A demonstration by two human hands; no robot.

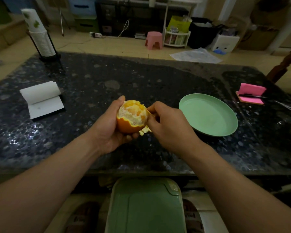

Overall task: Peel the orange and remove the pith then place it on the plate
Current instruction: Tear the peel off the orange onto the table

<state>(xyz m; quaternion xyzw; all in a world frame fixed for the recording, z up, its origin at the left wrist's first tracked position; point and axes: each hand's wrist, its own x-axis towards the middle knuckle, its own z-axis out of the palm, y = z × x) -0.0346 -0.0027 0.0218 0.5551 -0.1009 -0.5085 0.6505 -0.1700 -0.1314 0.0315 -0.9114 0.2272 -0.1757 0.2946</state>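
Mid-peel: my left hand (107, 125) cups the orange (132, 116) above the table (91, 78), top half bare, while my right hand (166, 123) pinches a peel strip (145, 130); next, tear downward, green plate (208, 115) waiting beside

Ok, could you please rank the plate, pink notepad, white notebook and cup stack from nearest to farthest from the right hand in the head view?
1. The plate, just right of the right hand.
2. The pink notepad, at the table's right edge.
3. The white notebook, on the table's left side.
4. The cup stack, at the far left corner.
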